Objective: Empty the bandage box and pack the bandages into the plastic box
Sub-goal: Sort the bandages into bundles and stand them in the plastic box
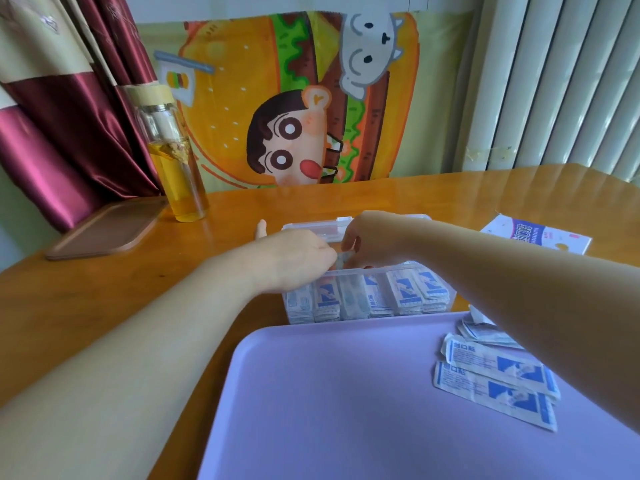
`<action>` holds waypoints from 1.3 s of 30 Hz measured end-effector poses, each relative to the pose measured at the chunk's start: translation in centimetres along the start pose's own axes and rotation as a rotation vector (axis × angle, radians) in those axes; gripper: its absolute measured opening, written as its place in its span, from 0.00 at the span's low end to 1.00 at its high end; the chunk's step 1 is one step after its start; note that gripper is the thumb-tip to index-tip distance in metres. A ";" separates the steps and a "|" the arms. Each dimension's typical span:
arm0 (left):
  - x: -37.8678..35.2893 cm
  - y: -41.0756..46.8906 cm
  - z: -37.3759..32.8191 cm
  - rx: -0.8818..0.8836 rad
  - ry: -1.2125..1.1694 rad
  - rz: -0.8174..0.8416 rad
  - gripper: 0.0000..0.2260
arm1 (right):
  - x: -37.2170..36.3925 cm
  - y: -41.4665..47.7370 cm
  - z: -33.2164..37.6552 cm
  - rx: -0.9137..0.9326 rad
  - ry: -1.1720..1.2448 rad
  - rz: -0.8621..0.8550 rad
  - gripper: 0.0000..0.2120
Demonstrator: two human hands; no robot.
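A clear plastic box (446, 299) stands on the table beyond a purple tray, with several wrapped bandages standing upright inside it. Both hands reach over its open top. My left hand (294, 258) and my right hand (367, 244) pinch one wrapped bandage (343, 259) between them just above the box. More bandages (498, 379) lie loose on the right side of the purple tray (329, 393). The white and purple bandage box (540, 235) lies flat at the far right of the table.
A glass bottle (173, 161) of yellow liquid stands at the back left beside a brown tray (104, 230). A cartoon cloth hangs behind the wooden table (104, 289), with a curtain on the left and a radiator on the right.
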State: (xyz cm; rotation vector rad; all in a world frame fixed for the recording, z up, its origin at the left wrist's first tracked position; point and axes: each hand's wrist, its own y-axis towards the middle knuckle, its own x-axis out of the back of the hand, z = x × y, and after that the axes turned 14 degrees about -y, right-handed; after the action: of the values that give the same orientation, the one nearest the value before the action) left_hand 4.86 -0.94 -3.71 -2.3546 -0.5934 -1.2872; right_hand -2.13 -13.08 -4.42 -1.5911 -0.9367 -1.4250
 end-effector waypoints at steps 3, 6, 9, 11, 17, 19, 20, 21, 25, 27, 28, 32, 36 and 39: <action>0.0 0.0 0.1 -0.024 0.023 -0.006 0.17 | 0.4 -0.6 0.1 0.013 -0.046 -0.025 0.20; 0.0 0.0 0.0 -0.018 -0.002 0.002 0.18 | 0.7 -0.8 -0.2 0.013 -0.061 -0.015 0.17; 0.3 -0.4 -0.4 -0.045 0.011 -0.033 0.17 | 1.1 -1.2 -0.4 0.018 -0.064 -0.048 0.14; 0.3 -0.6 -0.2 -0.070 0.036 -0.054 0.16 | 1.4 -1.8 -0.5 0.012 -0.049 -0.149 0.13; -0.3 -2.3 -1.0 -0.281 0.084 -0.317 0.10 | 2.8 -7.0 -1.9 -0.011 0.160 -0.615 0.08; -1.1 -3.6 -1.5 -0.423 0.075 -0.424 0.08 | 2.4 -10.2 -2.6 0.017 0.132 -0.571 0.06; -1.6 -4.3 -1.8 -0.502 0.057 -0.460 0.08 | 1.9 -11.6 -3.2 0.017 0.108 -0.480 0.05; -2.3 -5.3 -2.2 -0.564 0.030 -0.464 0.07 | 1.2 -13.2 -3.8 0.004 0.076 -0.363 0.04; -5.7 -7.3 -3.8 -0.542 -0.017 -0.210 0.08 | -1.9 -17.2 -5.1 -0.095 -0.137 0.032 0.10; -7.6 -7.0 -4.4 -0.469 0.044 -0.089 0.08 | -2.9 -17.3 -5.0 -0.145 -0.141 0.108 0.17; -8.6 -7.0 -4.7 -0.431 0.061 -0.053 0.09 | -3.2 -17.4 -5.0 -0.159 -0.127 0.118 0.18; -11.1 -6.5 -5.5 -0.236 -0.010 -0.059 0.20 | -3.9 -17.3 -5.3 -0.194 -0.037 0.104 0.19; -11.2 -6.0 -6.1 -0.073 -0.136 0.009 0.24 | -3.9 -17.1 -5.4 -0.205 0.068 0.162 0.18; -10.5 -6.4 -6.3 -0.052 -0.140 0.109 0.18 | -4.0 -17.1 -5.7 -0.198 0.156 0.201 0.14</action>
State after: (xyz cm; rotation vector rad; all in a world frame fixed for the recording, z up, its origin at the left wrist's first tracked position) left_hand -8.06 -0.75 -8.68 -2.4979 -0.4698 -1.1105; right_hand -20.38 -11.14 -6.67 -1.6384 -0.5433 -1.5096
